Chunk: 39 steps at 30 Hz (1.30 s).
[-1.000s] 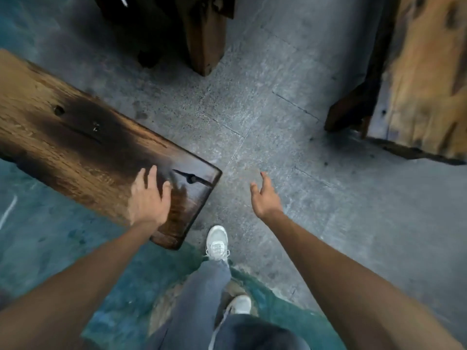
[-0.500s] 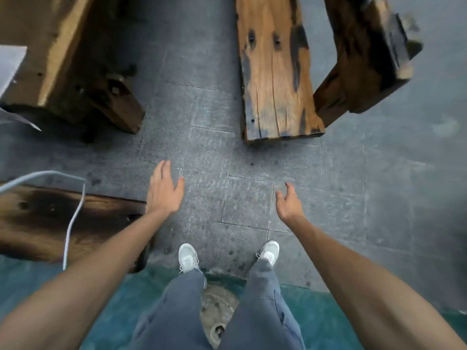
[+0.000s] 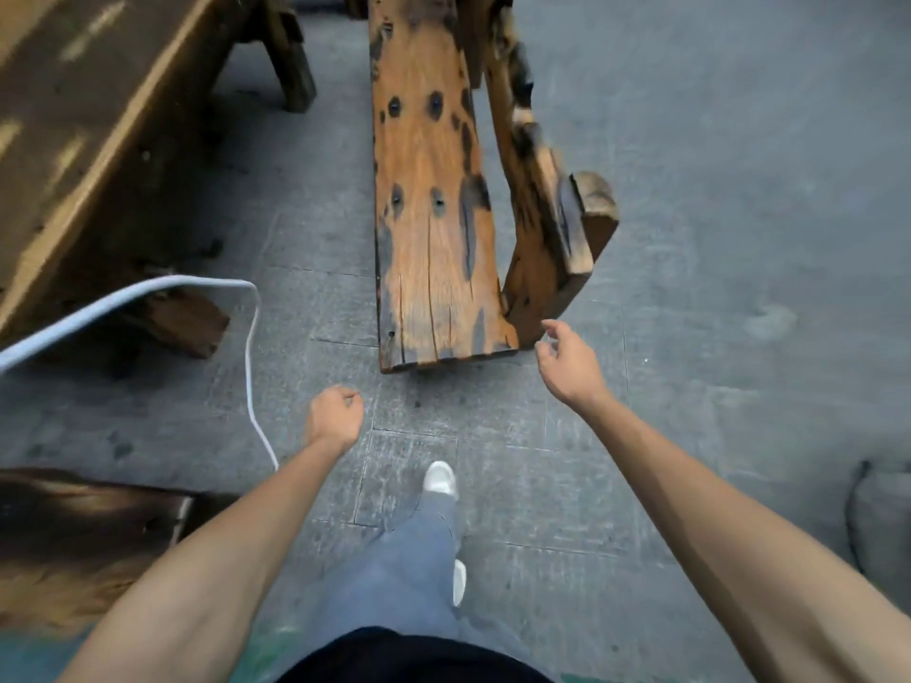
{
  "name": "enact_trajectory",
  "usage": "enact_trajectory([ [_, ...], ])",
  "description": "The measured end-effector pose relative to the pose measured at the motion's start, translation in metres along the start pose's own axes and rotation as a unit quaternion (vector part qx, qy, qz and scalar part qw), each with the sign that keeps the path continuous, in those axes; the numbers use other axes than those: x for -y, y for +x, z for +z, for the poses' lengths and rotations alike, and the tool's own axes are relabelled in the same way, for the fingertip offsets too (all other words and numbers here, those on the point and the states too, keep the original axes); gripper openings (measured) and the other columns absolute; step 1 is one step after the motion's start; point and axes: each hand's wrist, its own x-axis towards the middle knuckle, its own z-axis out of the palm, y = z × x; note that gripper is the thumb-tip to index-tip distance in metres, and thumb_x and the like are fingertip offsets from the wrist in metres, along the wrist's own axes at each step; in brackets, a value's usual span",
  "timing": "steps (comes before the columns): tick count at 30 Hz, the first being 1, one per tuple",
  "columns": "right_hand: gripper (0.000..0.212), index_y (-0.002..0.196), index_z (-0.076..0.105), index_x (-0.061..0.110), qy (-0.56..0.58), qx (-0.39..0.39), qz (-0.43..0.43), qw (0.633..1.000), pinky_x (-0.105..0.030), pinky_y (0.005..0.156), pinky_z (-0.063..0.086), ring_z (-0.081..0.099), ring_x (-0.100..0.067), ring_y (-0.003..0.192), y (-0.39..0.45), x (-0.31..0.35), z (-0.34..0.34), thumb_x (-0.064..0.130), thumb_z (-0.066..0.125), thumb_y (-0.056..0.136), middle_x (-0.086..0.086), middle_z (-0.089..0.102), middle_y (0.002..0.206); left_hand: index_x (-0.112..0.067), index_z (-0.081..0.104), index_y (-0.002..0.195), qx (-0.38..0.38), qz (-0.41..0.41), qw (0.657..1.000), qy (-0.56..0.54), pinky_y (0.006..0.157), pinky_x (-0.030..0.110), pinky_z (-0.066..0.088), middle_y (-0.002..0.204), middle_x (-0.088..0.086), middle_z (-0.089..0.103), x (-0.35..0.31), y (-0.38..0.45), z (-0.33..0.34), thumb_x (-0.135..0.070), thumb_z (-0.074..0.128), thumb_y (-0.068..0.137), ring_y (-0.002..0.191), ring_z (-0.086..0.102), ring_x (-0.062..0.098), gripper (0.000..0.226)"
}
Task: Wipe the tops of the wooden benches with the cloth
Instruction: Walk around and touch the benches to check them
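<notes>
The dark bench [image 3: 74, 539] lies at the floor's lower left edge. The left hand [image 3: 334, 417] is curled into a fist, whether on anything cannot be told; the right hand [image 3: 567, 359] hangs loose and empty by the orange bench [image 3: 431, 214] — no cloth shows, so fetching one comes first.

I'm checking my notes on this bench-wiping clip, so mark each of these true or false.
1. The left hand holds a cloth. False: it is curled into a loose fist with no cloth visible.
2. The right hand rests flat on the orange bench. False: it hangs beside the bench's near end, not touching.
3. A white cable loops over the floor on the left. True.
4. One white shoe is stepping forward. True.
</notes>
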Motion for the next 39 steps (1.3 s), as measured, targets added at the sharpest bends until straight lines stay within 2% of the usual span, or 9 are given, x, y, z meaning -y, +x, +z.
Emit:
enact_trajectory([
  [5, 0.047, 0.148, 0.046, 0.012, -0.053, -0.005, -0.071, 0.996, -0.040, 0.111, 0.040, 0.050, -0.031, 0.134, 0.092, 0.000, -0.054, 0.024, 0.048, 0.102, -0.012, 0.054, 0.146, -0.008, 0.055, 0.141, -0.020, 0.008, 0.999, -0.030, 0.113, 0.040, 0.040, 0.142, 0.016, 0.057, -0.079, 0.041, 0.033, -0.021, 0.053, 0.100, 0.131, 0.053, 0.034, 0.043],
  [12, 0.048, 0.149, 0.045, 0.013, -0.153, 0.067, -0.189, 0.968, -0.043, 0.119, 0.033, 0.037, -0.028, 0.146, 0.215, -0.003, -0.122, 0.024, 0.047, 0.103, -0.009, 0.044, 0.156, -0.012, 0.058, 0.140, -0.037, -0.116, 0.986, -0.117, 0.108, 0.038, 0.041, 0.140, 0.019, 0.059, -0.188, 0.095, 0.088, -0.026, 0.048, 0.102, 0.129, 0.053, 0.038, 0.042],
  [17, 0.050, 0.152, 0.042, 0.014, -0.187, 0.100, -0.209, 0.955, -0.042, 0.123, 0.027, 0.030, -0.028, 0.151, 0.289, 0.002, -0.167, 0.025, 0.046, 0.103, -0.011, 0.035, 0.163, -0.019, 0.043, 0.151, -0.022, -0.099, 0.988, -0.116, 0.115, 0.041, 0.036, 0.156, 0.010, 0.042, -0.272, 0.100, 0.112, -0.038, 0.049, 0.102, 0.140, 0.043, 0.032, 0.054],
  [21, 0.050, 0.152, 0.042, 0.012, -0.229, 0.146, -0.283, 0.920, -0.041, 0.124, 0.024, 0.030, -0.030, 0.151, 0.361, 0.009, -0.183, 0.023, 0.046, 0.103, -0.015, 0.034, 0.162, -0.021, 0.049, 0.144, -0.052, -0.104, 0.987, -0.109, 0.098, 0.038, 0.046, 0.140, 0.013, 0.058, -0.330, 0.125, 0.122, -0.040, 0.046, 0.101, 0.125, 0.055, 0.034, 0.047],
  [26, 0.050, 0.154, 0.040, 0.017, -0.289, 0.228, -0.392, 0.843, -0.043, 0.126, 0.018, 0.022, -0.031, 0.153, 0.465, 0.039, -0.170, 0.025, 0.044, 0.105, -0.011, 0.026, 0.166, -0.019, 0.042, 0.151, -0.085, -0.127, 0.974, -0.165, 0.112, 0.043, 0.040, 0.151, 0.010, 0.048, -0.394, 0.157, 0.168, -0.035, 0.043, 0.104, 0.136, 0.047, 0.031, 0.050],
  [28, 0.049, 0.154, 0.040, 0.017, -0.337, 0.275, -0.453, 0.778, -0.041, 0.127, 0.012, 0.016, -0.029, 0.155, 0.500, 0.048, -0.153, 0.029, 0.040, 0.107, -0.009, 0.024, 0.167, -0.019, 0.036, 0.153, -0.100, -0.163, 0.966, -0.173, 0.114, 0.041, 0.036, 0.157, 0.007, 0.041, -0.415, 0.161, 0.199, -0.036, 0.037, 0.105, 0.142, 0.040, 0.031, 0.051],
  [32, 0.041, 0.134, 0.058, 0.013, -0.401, 0.339, -0.540, 0.658, -0.039, 0.127, 0.011, 0.023, -0.025, 0.154, 0.544, 0.045, -0.122, 0.032, 0.031, 0.109, -0.011, 0.049, 0.152, -0.020, 0.065, 0.108, -0.179, -0.262, 0.946, -0.072, 0.059, 0.030, 0.037, 0.107, 0.011, 0.072, -0.457, 0.158, 0.257, -0.042, 0.024, 0.106, 0.097, 0.067, 0.029, 0.047],
  [34, 0.039, 0.111, 0.064, 0.011, -0.390, 0.335, -0.574, 0.638, -0.042, 0.124, 0.022, 0.034, -0.028, 0.149, 0.553, 0.041, -0.118, 0.032, 0.031, 0.108, -0.014, 0.064, 0.131, -0.024, 0.064, 0.092, -0.190, -0.309, 0.932, -0.018, 0.051, 0.027, 0.038, 0.086, 0.004, 0.073, -0.472, 0.152, 0.262, -0.048, 0.019, 0.103, 0.077, 0.069, 0.025, 0.052],
  [39, 0.050, 0.082, 0.059, 0.018, -0.291, 0.234, -0.694, 0.616, -0.039, 0.073, 0.046, 0.058, -0.029, 0.090, 0.569, 0.030, -0.109, 0.042, 0.021, 0.104, -0.001, 0.060, 0.082, -0.025, 0.064, 0.100, -0.260, -0.288, 0.920, 0.046, 0.061, 0.032, 0.049, 0.093, -0.004, 0.071, -0.475, 0.161, 0.265, -0.052, 0.012, 0.099, 0.088, 0.066, 0.018, 0.058],
])
